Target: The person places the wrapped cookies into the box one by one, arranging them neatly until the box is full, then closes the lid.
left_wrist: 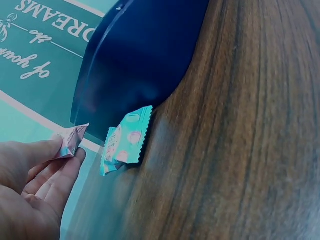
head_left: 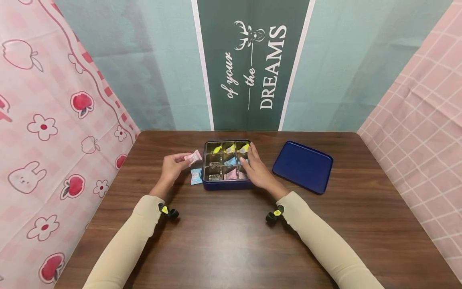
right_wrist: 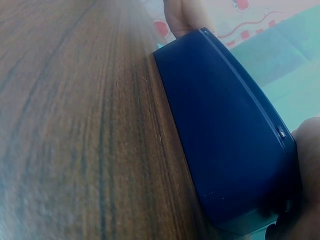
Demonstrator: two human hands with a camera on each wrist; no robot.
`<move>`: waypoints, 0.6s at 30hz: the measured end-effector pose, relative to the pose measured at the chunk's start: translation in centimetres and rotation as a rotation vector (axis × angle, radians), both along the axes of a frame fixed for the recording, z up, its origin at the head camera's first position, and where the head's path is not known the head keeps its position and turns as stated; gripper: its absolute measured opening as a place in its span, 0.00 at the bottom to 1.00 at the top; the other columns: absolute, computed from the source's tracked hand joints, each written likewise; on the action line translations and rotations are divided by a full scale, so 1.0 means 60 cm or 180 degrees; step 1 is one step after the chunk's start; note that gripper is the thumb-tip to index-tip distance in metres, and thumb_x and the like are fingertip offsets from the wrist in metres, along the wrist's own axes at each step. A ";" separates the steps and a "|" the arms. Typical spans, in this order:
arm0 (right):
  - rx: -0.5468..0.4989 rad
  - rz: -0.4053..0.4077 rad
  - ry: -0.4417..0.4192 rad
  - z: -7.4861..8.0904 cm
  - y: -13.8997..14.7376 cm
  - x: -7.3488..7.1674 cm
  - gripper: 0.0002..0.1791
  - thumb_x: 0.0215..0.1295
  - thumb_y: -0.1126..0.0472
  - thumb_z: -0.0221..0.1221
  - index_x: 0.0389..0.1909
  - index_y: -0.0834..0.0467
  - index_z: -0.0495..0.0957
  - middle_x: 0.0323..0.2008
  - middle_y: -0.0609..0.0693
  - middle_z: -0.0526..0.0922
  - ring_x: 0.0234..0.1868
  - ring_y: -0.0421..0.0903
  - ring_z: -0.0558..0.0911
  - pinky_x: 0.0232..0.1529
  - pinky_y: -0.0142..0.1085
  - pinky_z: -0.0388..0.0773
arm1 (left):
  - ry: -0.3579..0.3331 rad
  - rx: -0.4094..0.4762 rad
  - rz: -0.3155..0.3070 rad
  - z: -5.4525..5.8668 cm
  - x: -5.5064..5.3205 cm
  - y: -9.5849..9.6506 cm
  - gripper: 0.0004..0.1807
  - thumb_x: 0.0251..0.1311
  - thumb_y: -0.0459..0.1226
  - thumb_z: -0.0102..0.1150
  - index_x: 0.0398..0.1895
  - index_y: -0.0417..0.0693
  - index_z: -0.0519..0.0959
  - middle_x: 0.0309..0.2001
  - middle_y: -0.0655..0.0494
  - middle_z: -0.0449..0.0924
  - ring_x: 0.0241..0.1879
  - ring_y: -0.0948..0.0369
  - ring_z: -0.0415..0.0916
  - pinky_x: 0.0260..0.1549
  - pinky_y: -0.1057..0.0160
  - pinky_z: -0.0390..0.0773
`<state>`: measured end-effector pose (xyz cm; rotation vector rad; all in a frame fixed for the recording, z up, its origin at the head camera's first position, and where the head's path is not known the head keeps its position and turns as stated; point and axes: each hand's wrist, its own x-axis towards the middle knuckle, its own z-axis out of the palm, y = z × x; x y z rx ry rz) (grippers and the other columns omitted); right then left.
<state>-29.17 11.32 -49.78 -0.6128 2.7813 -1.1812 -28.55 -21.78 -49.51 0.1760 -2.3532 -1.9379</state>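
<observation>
A dark blue tin (head_left: 227, 185) with a divided insert stands on the table. Yellow candies (head_left: 229, 149) lie in its far row, blue candies (head_left: 229, 161) in the middle row and pink candies (head_left: 231, 174) in the near row. Just off the tin's left side, my left hand (head_left: 173, 165) pinches a pink wrapped candy (head_left: 195, 157) between thumb and fingers. A blue wrapped candy (head_left: 196, 176) lies on the table below that hand, beside the tin. My right hand (head_left: 259, 169) rests against the tin's right side, fingers extended along the rim and thumb over the compartments, partly hiding the right column.
The blue lid (head_left: 304, 166) lies on the brown wooden table (head_left: 223, 241), right of the tin. Two left-column compartments, middle and near, show bare insert. Cloth curtains (head_left: 144, 64) surround the table at the back and sides.
</observation>
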 end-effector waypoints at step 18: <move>-0.0045 0.0001 0.0023 -0.003 0.000 -0.002 0.43 0.81 0.38 0.36 0.80 0.66 0.37 0.81 0.50 0.26 0.81 0.54 0.42 0.76 0.53 0.48 | -0.0184 0.0549 -0.0049 0.007 0.010 -0.006 0.19 0.67 0.29 0.63 0.59 0.27 0.78 0.55 0.32 0.81 0.40 0.65 0.85 0.44 0.64 0.83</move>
